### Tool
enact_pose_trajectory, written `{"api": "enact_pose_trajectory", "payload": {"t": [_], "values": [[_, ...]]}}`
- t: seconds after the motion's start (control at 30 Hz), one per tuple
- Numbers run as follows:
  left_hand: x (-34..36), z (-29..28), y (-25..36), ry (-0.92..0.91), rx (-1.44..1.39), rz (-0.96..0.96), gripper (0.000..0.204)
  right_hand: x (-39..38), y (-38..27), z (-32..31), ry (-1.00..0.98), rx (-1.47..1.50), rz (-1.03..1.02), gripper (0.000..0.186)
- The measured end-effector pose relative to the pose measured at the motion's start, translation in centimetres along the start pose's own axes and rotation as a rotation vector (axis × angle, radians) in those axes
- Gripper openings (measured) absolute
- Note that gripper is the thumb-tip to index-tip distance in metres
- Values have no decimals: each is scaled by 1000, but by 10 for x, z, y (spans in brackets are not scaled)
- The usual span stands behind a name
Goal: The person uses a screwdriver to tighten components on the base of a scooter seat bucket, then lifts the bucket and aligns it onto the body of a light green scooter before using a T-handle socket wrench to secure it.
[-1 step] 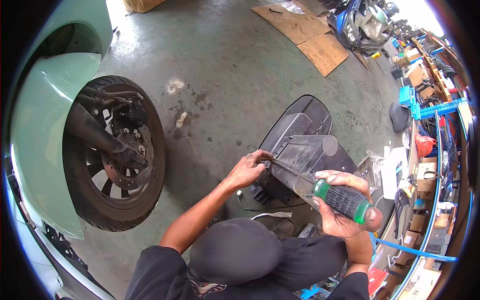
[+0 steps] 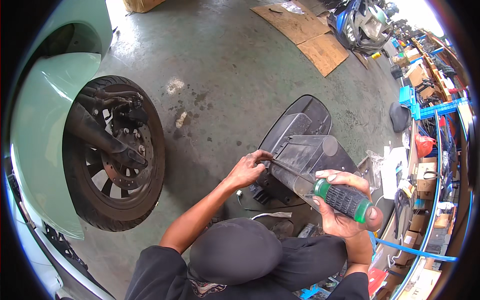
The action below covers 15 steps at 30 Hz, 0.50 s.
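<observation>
A screwdriver (image 2: 342, 199) with a thick green and black handle is gripped in my right hand (image 2: 339, 225), fingers and thumb wrapped round it. Its long thin shaft runs up and left across a black plastic part (image 2: 302, 150) with a boxy, moulded body. At the shaft's far end, the fingers of my left hand (image 2: 246, 171) are pinched together against the left side of that part. What lies between those fingertips is too small to make out. Behind the boxy body rests a long, rounded black panel (image 2: 316, 111).
To the left stands a wheel (image 2: 155, 145) with a brake disc, under pale green bodywork (image 2: 40, 125). Flat cardboard (image 2: 320, 52) lies on the floor ahead, near a blue and black vehicle (image 2: 357, 27). Blue-edged shelving (image 2: 442, 109) with boxes and parts lines the right.
</observation>
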<state>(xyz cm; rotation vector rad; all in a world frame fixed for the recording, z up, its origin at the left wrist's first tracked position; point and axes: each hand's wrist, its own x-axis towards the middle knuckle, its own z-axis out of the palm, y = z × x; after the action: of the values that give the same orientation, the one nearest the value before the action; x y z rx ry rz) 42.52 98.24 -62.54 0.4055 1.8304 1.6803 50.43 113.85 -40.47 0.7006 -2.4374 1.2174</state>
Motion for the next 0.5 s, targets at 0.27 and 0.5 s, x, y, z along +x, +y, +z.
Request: {"api": "enact_pose_trajectory", "payload": {"t": [0.27, 0.5], "values": [[-4, -4, 0, 75, -36, 21, 45, 6, 2, 0, 16, -183, -147, 100], [-14, -2, 63, 67, 121, 684, 35, 3, 14, -5, -58, -182, -181, 99]]}}
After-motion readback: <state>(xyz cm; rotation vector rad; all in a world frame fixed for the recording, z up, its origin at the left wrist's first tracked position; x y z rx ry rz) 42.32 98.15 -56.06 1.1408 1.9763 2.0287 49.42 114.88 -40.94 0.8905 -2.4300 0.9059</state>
